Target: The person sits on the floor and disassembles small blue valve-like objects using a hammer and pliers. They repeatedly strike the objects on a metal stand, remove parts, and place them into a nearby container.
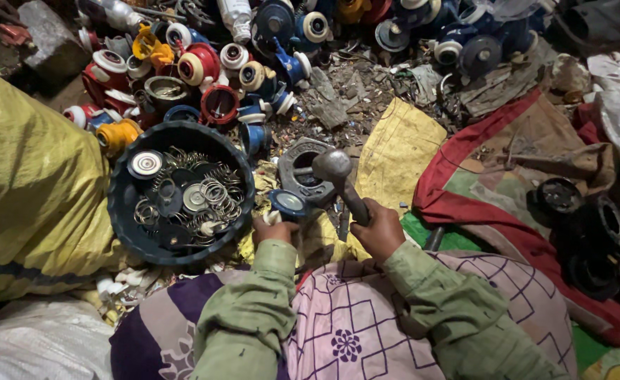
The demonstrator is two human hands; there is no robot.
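Green sleeves [267, 309] run from the patterned lap up to both hands. Right hand [380, 231] has its fingers wrapped tight around the handle of a hammer [341, 181], whose head hangs over a grey metal ring [301, 169]. Left hand [274, 226], just left of that ring, pinches a small blue round part [289, 204]. Further left sits a dark bowl [123, 211] of springs and washers [204, 197]. Beyond the ring lies a heap of coloured round parts [204, 67].

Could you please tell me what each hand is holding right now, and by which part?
The right hand grips a hammer by its handle's lower end; the left hand holds a small blue round part by its near edge.
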